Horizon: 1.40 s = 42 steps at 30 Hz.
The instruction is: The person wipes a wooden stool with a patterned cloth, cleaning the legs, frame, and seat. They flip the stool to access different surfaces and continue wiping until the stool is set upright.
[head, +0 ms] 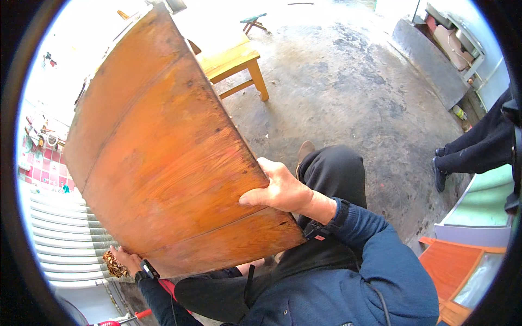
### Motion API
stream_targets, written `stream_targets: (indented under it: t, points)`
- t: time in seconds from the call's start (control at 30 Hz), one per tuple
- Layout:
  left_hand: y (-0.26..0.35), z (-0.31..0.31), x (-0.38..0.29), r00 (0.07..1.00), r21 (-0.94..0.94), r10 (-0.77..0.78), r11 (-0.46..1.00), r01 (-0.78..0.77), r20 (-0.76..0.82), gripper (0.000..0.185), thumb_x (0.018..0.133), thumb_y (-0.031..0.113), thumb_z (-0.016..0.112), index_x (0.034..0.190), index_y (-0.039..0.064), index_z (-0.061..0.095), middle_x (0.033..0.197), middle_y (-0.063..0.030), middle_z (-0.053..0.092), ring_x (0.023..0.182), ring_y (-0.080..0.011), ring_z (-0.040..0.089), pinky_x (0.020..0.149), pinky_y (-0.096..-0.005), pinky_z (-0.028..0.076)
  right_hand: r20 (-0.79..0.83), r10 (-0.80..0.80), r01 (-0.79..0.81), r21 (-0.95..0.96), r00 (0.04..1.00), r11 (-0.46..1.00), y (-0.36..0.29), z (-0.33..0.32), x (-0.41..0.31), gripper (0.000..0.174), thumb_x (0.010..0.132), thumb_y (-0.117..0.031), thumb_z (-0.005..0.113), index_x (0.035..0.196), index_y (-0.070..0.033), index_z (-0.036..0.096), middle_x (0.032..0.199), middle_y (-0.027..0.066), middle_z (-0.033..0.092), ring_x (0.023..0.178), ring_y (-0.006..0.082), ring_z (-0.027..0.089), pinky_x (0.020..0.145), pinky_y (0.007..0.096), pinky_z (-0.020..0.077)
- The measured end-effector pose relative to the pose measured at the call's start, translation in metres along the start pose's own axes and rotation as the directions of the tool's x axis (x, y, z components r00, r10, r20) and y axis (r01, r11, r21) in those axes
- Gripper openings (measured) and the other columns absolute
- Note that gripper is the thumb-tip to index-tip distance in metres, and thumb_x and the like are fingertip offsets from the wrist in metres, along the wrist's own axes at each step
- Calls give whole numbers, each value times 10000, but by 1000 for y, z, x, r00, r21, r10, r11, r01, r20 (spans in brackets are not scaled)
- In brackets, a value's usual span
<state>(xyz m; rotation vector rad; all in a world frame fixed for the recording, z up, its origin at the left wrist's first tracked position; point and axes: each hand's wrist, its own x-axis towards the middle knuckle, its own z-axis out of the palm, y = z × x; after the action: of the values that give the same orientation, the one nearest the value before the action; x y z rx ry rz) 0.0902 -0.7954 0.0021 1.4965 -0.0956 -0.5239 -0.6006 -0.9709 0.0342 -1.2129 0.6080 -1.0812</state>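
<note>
A large worn wooden board [171, 155], orange-brown with plank seams and dark scuffed edges, stands tilted over my lap. My right hand [281, 189] grips its right edge, thumb on the face and fingers behind. My left hand [125, 261] is at the board's lower left edge, partly hidden by it; a crumpled brownish bundle [115, 265] lies at its fingers. Whether the left fingers hold the board, the bundle or both is hard to tell.
Beyond the board stand a yellow wooden bench [232, 59] and a folding stool [253, 20] on the concrete floor [346, 93]. A person's dark-clad legs [475, 142] are at the right, near a wooden cabinet panel [456, 265]. A radiator-like ribbed white surface [61, 240] is at left.
</note>
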Motion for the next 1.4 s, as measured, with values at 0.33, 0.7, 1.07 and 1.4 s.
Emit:
stream_targets:
  t: [0.33,0.7,1.07,1.4]
  points:
    - [-54,25,17,959,180,259,944,-277,118,778,1102,611,528,1356,-116,639,1320,-181,726,1141,-320,733,1010,-430,595,-37,224,-222,39,974,974,12,-24,-20,517,916,-108,894,1353,84,694,1275,123,783,1128,174,698,1027,349,574]
    - [-104,89,-2,965,82,118,991,-101,-233,596,1007,496,726,971,-98,762,995,-126,770,833,-241,711,801,-419,578,-119,349,-347,34,930,937,38,-35,-22,407,944,-92,850,1276,101,715,1191,120,789,1013,184,736,937,344,603]
    - [-164,127,-11,972,398,118,917,-28,-204,764,1016,581,629,1134,-163,761,1086,-232,802,1039,-312,737,939,-464,539,-243,467,-487,-25,850,873,65,-81,-18,411,934,-142,842,1262,77,727,1170,125,787,989,206,751,908,361,616]
    - [-189,167,-17,962,622,136,782,43,-238,838,981,680,553,1173,-103,784,1205,-307,791,1187,-474,738,1011,-528,536,-327,496,-548,-86,804,832,94,-115,1,352,921,-189,843,1167,46,753,1073,98,780,922,195,741,862,349,605]
